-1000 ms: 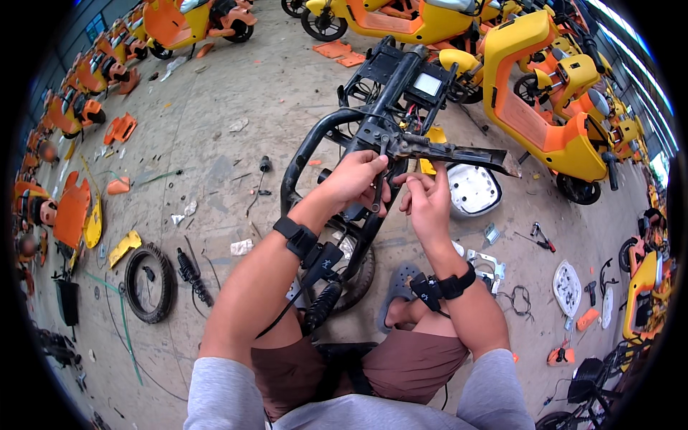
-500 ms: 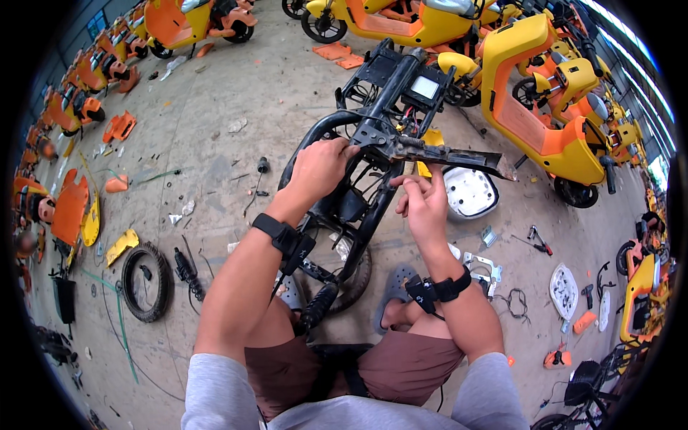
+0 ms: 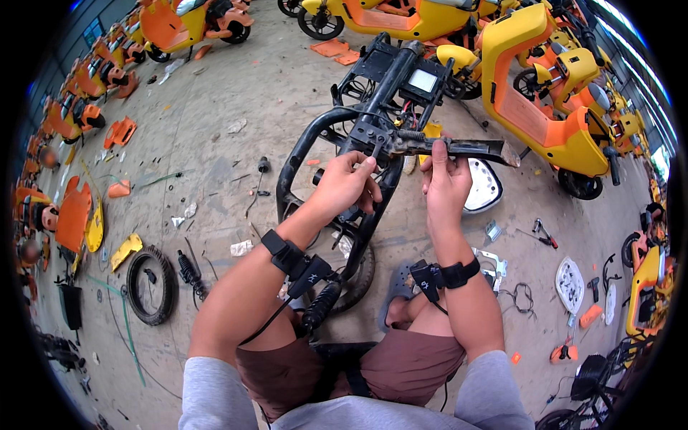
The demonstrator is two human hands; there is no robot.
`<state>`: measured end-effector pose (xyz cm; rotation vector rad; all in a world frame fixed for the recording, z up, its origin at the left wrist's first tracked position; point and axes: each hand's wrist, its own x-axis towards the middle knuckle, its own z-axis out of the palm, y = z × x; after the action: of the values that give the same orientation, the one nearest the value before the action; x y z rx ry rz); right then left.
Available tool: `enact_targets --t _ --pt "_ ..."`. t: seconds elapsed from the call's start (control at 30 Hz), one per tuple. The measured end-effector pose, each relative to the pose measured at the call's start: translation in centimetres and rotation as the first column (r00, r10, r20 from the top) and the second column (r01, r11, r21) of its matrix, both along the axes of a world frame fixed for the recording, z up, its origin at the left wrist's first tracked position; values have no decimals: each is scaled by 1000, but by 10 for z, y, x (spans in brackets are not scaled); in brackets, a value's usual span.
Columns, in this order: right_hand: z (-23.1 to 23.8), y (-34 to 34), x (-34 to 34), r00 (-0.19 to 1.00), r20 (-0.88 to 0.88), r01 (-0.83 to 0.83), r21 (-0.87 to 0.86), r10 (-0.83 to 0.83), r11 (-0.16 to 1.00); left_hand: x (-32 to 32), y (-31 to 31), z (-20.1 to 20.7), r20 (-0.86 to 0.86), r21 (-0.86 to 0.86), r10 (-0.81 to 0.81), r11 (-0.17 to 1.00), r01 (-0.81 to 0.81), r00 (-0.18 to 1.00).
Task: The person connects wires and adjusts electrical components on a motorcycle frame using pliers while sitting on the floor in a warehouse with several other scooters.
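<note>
In front of me lies a bare black scooter frame (image 3: 287, 161), its tubes, wiring and a wheel showing. A black kickstand (image 3: 480, 149) with a coil spring (image 3: 411, 135) sticks out to the right from a bracket on it. My right hand (image 3: 448, 183) grips the kickstand, thumb on top and fingers curled beneath. Just below the bracket, my left hand (image 3: 345, 188) is closed, thumb and forefinger pinched by a thin dark piece that I cannot make out clearly.
Yellow and orange scooters (image 3: 548, 136) stand close at the right and back. Loose on the floor are a tyre (image 3: 150, 287), a shock absorber (image 3: 190, 276), a white panel (image 3: 484, 188), pliers (image 3: 546, 235) and several orange and yellow panels (image 3: 72, 215).
My right hand has risen from below the kickstand and taken hold of it. My left hand has moved down and right from the bracket's left side. The kickstand's outer end sits slightly higher.
</note>
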<state>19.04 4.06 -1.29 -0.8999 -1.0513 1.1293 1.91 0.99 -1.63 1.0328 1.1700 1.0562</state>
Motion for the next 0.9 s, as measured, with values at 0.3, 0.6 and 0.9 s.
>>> enact_targets --t 0.3,0.6,0.9 --pt "-5 3 -4 1000 -22 19 35 -19 999 16 4 8 54 -75 52 996 -48 997" --pt "-5 -3 -6 1000 -7 3 65 -2 998 -48 23 -5 -640 226 138 974 14 756" --pt "-5 -4 -3 1000 -11 -11 67 12 998 -47 27 -14 -607 555 495 824 -115 622"
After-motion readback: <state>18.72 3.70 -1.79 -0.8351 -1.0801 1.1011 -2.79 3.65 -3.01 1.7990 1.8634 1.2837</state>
